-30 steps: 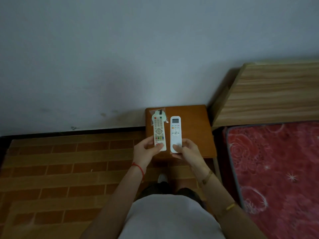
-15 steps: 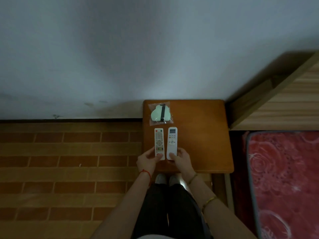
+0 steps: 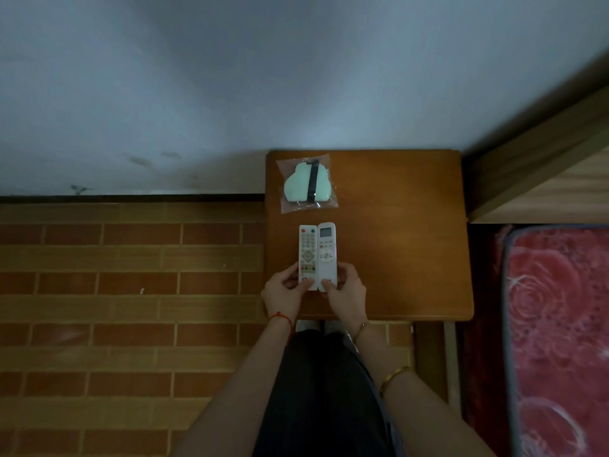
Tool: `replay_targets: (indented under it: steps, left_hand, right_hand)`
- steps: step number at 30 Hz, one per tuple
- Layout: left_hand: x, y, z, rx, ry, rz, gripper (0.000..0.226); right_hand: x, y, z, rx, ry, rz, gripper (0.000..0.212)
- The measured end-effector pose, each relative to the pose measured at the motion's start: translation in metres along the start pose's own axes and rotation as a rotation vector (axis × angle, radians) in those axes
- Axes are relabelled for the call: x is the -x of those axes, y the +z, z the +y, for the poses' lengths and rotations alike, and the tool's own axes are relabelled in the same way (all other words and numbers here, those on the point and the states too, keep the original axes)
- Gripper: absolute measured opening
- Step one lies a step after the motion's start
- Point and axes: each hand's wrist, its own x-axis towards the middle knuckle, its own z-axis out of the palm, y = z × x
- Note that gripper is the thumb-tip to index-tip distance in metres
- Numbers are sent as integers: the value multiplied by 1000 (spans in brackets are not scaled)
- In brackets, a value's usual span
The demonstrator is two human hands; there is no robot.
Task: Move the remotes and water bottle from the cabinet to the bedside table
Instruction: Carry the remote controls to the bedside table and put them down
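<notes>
At the near edge of the table (image 3: pixel 395 258), the left hand (image 3: pixel 285 293) grasps the lower end of the button-covered remote (image 3: pixel 307 255), its fingers (image 3: pixel 291 270) curled along the remote's left side with the thumb on top. The right hand (image 3: pixel 346 293) grips the bottom of the white screen remote (image 3: pixel 327 253) the same way. Both remotes lie side by side, touching, long axes pointing to 12 o'clock. Farther toward 12 o'clock sits a clear bag (image 3: pixel 307 183) holding a pale green cloud-shaped item. At 3 o'clock, the red bed (image 3: pixel 557 324) is alongside.
</notes>
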Motion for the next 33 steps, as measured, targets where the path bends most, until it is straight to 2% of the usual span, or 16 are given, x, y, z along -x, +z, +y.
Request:
replay_targets:
  steps: [3,7,16,20,23,26,33]
  left_hand:
    - [-3,1,-6,-129,76,26,51]
    - [-8,4,-15,-298,173,53,49]
    - [-8,8,-18,-380,238,84,58]
    - [0,9,-14,-503,272,78,56]
    - [12,5,-5,-584,271,43,58]
    - [33,-11,18,-657,321,88,56]
    - [109,-76,88,-708,500,181,44]
  right_hand:
    - [0,1,2,63,-47,1,42]
    - [-4,1,6,225,-135,33,29]
    - [-12,-1,16,350,-217,30,29]
    - [-10,-6,14,476,-274,17,30]
    - [1,-17,0,662,-328,37,33]
    - [23,-35,-24,785,-378,48,41]
    - [104,-84,-102,808,-560,84,49]
